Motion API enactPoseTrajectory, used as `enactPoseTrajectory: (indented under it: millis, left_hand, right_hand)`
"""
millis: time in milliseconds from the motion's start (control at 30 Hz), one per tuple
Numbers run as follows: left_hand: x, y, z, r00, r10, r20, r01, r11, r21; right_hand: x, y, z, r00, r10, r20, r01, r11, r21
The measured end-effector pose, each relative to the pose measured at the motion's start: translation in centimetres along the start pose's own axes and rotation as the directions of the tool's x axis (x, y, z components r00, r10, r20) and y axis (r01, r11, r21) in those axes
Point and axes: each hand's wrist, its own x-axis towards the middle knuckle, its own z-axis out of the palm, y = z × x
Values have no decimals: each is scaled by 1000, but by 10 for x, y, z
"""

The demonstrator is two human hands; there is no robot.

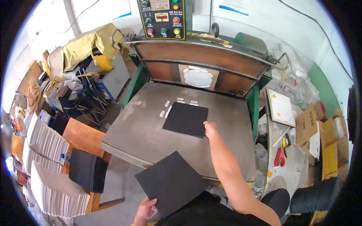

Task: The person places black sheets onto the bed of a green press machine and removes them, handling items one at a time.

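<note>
On press bed, right hand [210, 129] grip unclear at black sheet [185, 119]; left hand [145, 211] clamps 2nd sheet [171, 183]

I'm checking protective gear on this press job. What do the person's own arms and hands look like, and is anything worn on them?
Both hands are bare: no gloves show on the left hand or the right hand. The right forearm is uncovered along its whole visible length, with no sleeve, watch or band showing. Little of the left arm is in view. A dark garment covers the body at the lower edge.
</note>
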Motion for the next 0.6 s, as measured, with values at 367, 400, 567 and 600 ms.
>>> enactPoseTrajectory:
  millis: [367, 400, 567, 600]
  left_hand:
    - [67, 11, 78, 993, 3, 117, 19, 982, -186]
    - [88, 15, 99, 993, 49, 105, -27, 980, -199]
    - [237, 26, 185, 994, 105, -6, -104, 980, -171]
    - [259, 36, 207, 995, 94, -14, -95, 974, -206]
  right_hand:
    - [-51, -82, -18, 832, 110, 544, -330, 886, 325]
    - [-65, -91, -26, 810, 20, 586, -309, 864, 398]
    - [-103, -112, -134, 873, -311, 375, 40, 813, 581]
    - [-109, -113, -163, 891, -316, 326, 76, 812, 579]
